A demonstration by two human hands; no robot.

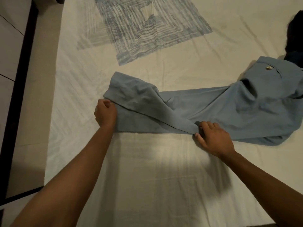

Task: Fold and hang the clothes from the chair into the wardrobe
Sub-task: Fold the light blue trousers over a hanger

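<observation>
**Trouser legs being lined up on the bed**

Nearest the camera, two bare forearms reach out over the cream bedsheet (164, 177), which lies wrinkled and carries a blue-grey striped square print at its far side. At the left, the left hand (105, 113) curls round the hem end of the pale blue-grey woven trousers (229, 112), fingers bunched on the cloth at the cuff. To the right, the right hand (213, 138) pinches the near edge of the same trousers about midway along the legs, thumb and fingertips closed on a small fold.

Between and beyond the hands, the trousers lie across the bed, legs running left, waist to the right. The upper leg is skewed and rumpled over the lower one, so the two do not yet match. At the far right the waistband shows a small pale round button (268, 68), and a dark garment (295, 35) lies just beyond it.

The cloth looks thin, light and limp; it will likely sag and crease rather than hold a line. Taking it at hem and seam edges, then the waistband, seems the surest way to keep the legs aligned for folding.
</observation>
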